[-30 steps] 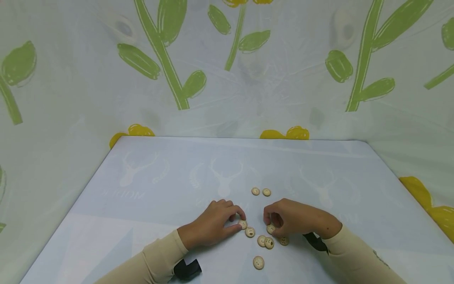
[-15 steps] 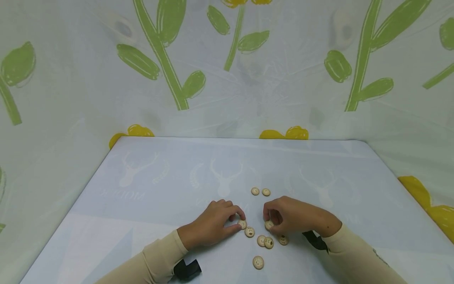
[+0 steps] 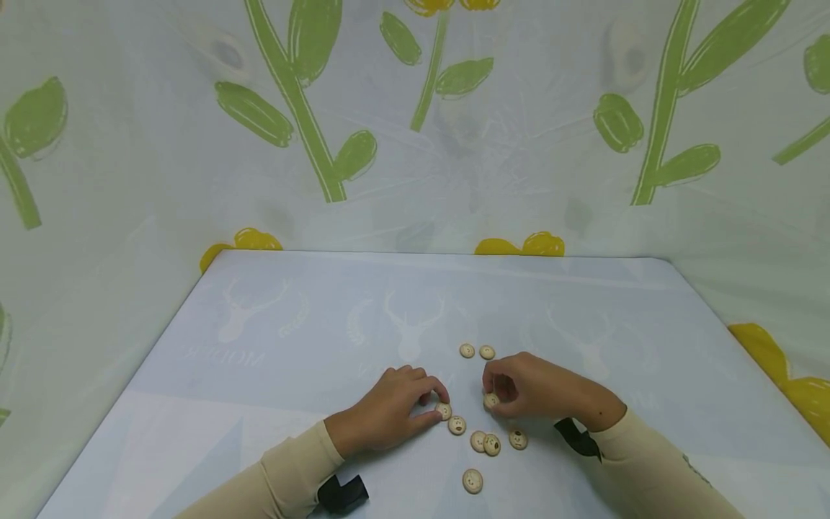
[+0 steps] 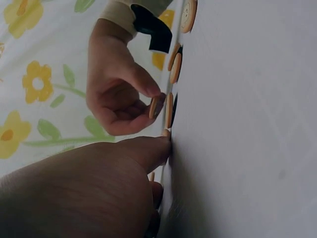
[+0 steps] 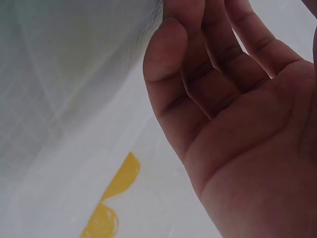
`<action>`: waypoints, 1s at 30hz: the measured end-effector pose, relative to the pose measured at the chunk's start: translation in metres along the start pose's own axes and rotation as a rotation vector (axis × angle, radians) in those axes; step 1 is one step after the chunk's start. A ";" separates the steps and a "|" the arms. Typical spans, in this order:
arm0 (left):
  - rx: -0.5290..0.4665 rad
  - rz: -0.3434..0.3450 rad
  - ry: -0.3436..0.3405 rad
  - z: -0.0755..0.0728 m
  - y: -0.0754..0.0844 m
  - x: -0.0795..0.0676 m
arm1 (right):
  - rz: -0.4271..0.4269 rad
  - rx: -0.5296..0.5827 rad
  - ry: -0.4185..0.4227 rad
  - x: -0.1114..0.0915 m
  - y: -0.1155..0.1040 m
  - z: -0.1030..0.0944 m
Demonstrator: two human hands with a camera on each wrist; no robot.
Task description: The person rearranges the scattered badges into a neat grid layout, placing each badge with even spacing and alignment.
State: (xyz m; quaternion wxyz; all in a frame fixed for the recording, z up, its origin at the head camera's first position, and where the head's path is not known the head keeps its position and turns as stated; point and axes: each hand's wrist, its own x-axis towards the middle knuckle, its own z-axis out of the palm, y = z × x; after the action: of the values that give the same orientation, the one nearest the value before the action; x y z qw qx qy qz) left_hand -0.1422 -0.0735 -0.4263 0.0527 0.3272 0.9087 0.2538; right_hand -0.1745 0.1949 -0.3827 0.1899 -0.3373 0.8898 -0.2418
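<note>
The left hand (image 3: 387, 409) pinches a small wooden disc (image 3: 444, 411) between its thumb and a finger, low at the bench (image 3: 214, 447); a second disc (image 3: 457, 425) lies just beside it. The right hand (image 3: 534, 389) grips another disc (image 3: 491, 401), which seems raised from the bench. Nearer to the person are two overlapping discs (image 3: 492, 445), one disc on their right (image 3: 518, 440) and a lone disc (image 3: 472, 481). Two farther discs (image 3: 467, 351) lie side by side beyond the hands.

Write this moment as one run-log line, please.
left hand: pinches tan disc | right hand: pinches second disc | overlapping disc pair: on table | far disc pair: side by side, apart
</note>
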 end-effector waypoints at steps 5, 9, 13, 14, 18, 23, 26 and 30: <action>0.004 -0.009 -0.004 0.000 0.000 0.000 | 0.010 -0.007 0.026 0.001 0.002 0.000; 0.008 -0.011 -0.004 0.000 0.000 0.000 | 0.011 -0.011 0.046 0.002 0.003 -0.001; 0.007 -0.006 -0.005 0.000 0.000 0.000 | 0.007 -0.017 0.064 0.002 0.005 -0.001; 0.007 -0.005 -0.005 0.000 0.000 0.000 | 0.006 -0.020 0.069 0.002 0.005 -0.001; 0.002 -0.002 -0.004 0.000 0.000 0.000 | 0.004 -0.023 0.085 0.002 0.007 -0.002; 0.003 0.000 -0.004 0.000 0.000 0.000 | 0.013 -0.026 0.100 0.002 0.008 -0.002; 0.006 0.001 -0.004 0.000 0.000 0.000 | 0.025 -0.029 0.110 0.003 0.008 -0.003; 0.008 0.001 -0.001 0.001 -0.001 0.000 | 0.047 -0.042 0.129 0.003 0.009 -0.003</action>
State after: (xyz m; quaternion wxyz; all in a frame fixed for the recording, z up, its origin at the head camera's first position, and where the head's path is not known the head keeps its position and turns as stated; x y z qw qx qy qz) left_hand -0.1423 -0.0735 -0.4274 0.0516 0.3278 0.9096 0.2500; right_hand -0.1826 0.1996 -0.3855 0.1306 -0.3039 0.9128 -0.2396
